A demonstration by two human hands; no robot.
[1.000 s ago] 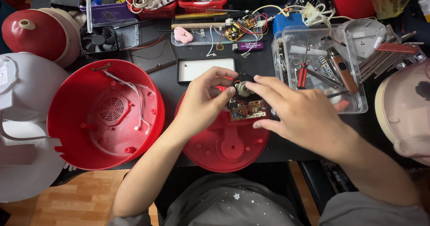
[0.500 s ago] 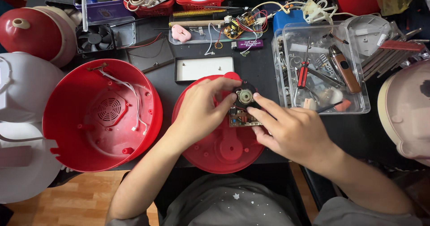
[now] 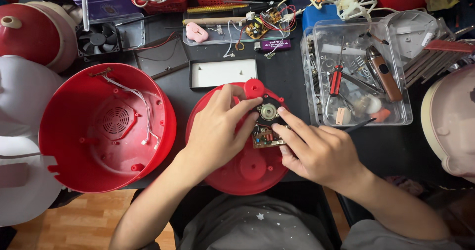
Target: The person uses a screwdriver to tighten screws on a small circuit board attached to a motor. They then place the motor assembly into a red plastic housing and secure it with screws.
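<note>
Since the earlier frame the right hand has slid a little toward the lower right of the round red plastic base plate, and the small red plastic knob at the plate's upper edge, then hidden under the fingers, is now uncovered.

The plate lies at the centre of the frame on the dark workbench, its lower edge hanging over the bench's near side. The left hand rests on the plate with its fingers bent, thumb and forefinger pinched at the black housing around the round silver-faced disc component. The right hand's forefinger is stretched to touch the disc's rim, while its other fingers curl down over the small brown circuit board; whether they grip the board or only press on it cannot be told.

The likeliest trouble seems to be the board: it sits loosely under the fingertips, and pressure from above could bend it, strain its solder joints or pull its leads. A slip of the pinching fingers could let the disc component drop out of its seat. The plate could also tip toward the person's lap if either hand leans on its overhanging edge.

At the left of the frame the large red plastic bowl-shaped housing trails loose white wires; an elbow swing could snag them. The clear plastic box of hand tools stands just to the right of the plate, near enough for the right wrist to knock.
</note>
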